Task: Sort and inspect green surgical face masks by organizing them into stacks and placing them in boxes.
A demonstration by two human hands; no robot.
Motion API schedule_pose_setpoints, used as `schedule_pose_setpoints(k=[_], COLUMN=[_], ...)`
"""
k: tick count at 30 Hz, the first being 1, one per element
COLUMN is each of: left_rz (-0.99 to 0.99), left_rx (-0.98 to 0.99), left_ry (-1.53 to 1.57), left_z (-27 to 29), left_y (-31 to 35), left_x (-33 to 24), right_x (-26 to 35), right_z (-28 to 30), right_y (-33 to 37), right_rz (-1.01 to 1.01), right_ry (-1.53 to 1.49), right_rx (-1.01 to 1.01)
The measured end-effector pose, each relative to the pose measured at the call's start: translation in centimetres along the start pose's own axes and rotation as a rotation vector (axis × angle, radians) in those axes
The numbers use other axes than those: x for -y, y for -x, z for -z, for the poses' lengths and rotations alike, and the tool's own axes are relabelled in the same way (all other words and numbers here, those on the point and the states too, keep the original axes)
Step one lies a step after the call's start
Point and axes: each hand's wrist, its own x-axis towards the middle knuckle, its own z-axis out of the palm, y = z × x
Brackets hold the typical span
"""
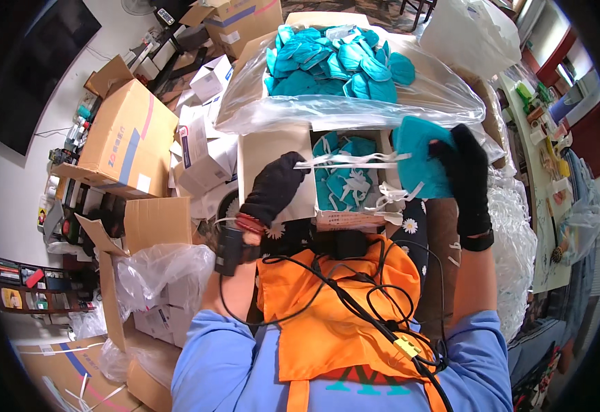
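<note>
In black gloves, both my hands stretch one teal face mask [420,161] between them over an open cardboard box [276,158]. My right hand [466,175] grips the mask's body at its right side. My left hand [274,187] is closed on the white straps [355,162], pulled out taut to the left. Inside the box lie several teal masks [334,189] with white straps tangled among them. Beyond it, a heap of teal masks [341,65] fills a box lined with a clear plastic bag [355,115].
Large cardboard boxes [118,137] stand at the left, with small white cartons [204,147] beside them. An open box with plastic film [162,278] is at lower left. Bundled white straps [509,240] hang at the right, near a cluttered table [550,206]. Black cables [341,299] cross my orange apron.
</note>
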Motion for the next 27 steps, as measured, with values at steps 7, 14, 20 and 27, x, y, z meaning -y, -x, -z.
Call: schedule_pose_setpoints(k=[7, 14, 20, 27], left_rz=[-0.186, -0.312, 0.018, 0.093], left_rx=[0.110, 0.417, 0.768, 0.613], left_ry=[0.933, 0.971, 1.852, 1.753], left_z=[3.5, -1.5, -4.8, -5.0], left_y=[0.1, 1.3, 2.6, 2.6], left_x=[-2.5, -10.7, -10.1, -12.5], right_x=[2.1, 3.4, 2.2, 1.5], right_z=[-1.2, -2.1, -2.3, -3.6], right_y=[1.0, 0.4, 0.3, 0.3], right_rz=[0.087, 0.207, 0.121, 0.163], right_ry=[-0.155, -0.392, -0.319, -0.391], right_rx=[0.193, 0.366, 0.333, 0.264])
